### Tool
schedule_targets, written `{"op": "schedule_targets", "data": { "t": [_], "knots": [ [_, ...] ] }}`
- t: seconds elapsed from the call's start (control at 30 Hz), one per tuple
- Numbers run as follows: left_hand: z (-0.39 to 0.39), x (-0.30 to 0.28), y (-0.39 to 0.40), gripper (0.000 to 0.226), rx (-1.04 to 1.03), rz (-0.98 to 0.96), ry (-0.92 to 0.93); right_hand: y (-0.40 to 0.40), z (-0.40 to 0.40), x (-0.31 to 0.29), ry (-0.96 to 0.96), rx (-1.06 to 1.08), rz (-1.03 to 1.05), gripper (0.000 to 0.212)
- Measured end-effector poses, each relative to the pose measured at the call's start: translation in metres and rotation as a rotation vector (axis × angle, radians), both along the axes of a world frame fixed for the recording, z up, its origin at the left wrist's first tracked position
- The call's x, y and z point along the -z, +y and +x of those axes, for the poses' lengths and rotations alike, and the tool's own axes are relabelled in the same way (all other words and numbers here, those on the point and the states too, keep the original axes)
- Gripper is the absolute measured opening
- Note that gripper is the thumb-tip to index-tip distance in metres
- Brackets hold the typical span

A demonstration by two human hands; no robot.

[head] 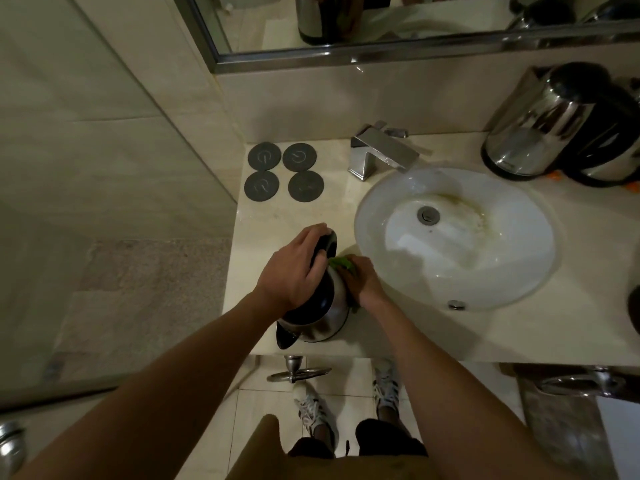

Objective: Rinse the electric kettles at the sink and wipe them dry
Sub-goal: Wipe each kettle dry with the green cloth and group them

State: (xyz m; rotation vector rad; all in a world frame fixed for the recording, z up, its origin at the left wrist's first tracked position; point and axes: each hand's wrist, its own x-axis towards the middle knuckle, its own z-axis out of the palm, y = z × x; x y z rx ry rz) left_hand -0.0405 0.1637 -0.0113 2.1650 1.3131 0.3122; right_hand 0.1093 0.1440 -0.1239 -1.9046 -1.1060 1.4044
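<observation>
Your left hand [294, 268] is curled over the black handle and lid of a stainless-steel electric kettle with a black base [320, 306], gripping it from above. That kettle stands on the pale cream marble counter [301, 216], at its front edge, just left of the white oval sink basin [457, 237]. Your right hand [363, 278] is closed on a small green cloth [343, 263] and presses it against the kettle's right flank, between the kettle and the basin rim.

Count the kettles: one is under your hands, and two more shiny steel kettles with black lids [554, 123] stand close together at the counter's far right corner, one partly cut by the frame edge. That makes three in view on the counter; the mirror [381, 26] above shows reflections of some of them.

Four round dark grey power bases [284, 171] lie in a two-by-two square at the back left of the counter, each apart from its neighbours, well clear of the kettle you hold.

One chrome square-bodied tap [381, 150] sits behind the basin, its spout reaching over the rim. The basin has one metal drain [428, 215] and brownish staining beside it. Below the counter you can see your two white trainers [346, 400] on the tiled floor.
</observation>
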Motion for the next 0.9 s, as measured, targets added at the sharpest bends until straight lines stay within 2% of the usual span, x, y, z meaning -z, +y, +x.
{"op": "schedule_targets", "data": {
  "t": [0.13,0.17,0.23,0.33,0.47,0.57,0.63,0.8,0.9],
  "knots": [
    [-0.001,0.0,0.0,0.051,0.0,0.007,-0.015,0.006,0.006,0.056,-0.151,0.008,0.027,0.047],
    [-0.002,0.001,0.0,0.053,0.0,0.007,-0.019,-0.001,0.008,0.054,-0.159,-0.016,0.036,0.046],
    [-0.002,0.002,0.0,0.054,0.006,0.013,-0.032,-0.011,0.01,0.033,-0.154,-0.049,0.129,0.026],
    [-0.002,0.004,0.001,0.053,0.009,0.028,-0.045,-0.022,0.01,0.009,0.001,0.131,0.153,0.018],
    [-0.002,0.005,0.003,0.057,0.034,0.032,-0.028,-0.031,0.0,0.006,0.134,0.207,0.165,0.016],
    [-0.001,0.006,0.003,0.055,0.038,0.051,-0.016,-0.045,-0.003,0.012,-0.101,0.18,0.198,0.024],
    [-0.001,0.006,0.003,0.053,0.021,0.056,-0.023,-0.063,-0.002,0.016,-0.142,0.139,0.2,0.03],
    [0.0,0.01,0.003,0.057,0.004,0.037,-0.001,-0.119,-0.034,0.018,-0.03,0.409,0.289,0.025],
    [0.001,0.009,0.002,0.057,-0.009,0.056,0.006,-0.141,-0.079,0.022,0.026,0.657,0.183,0.035]
  ]
}}
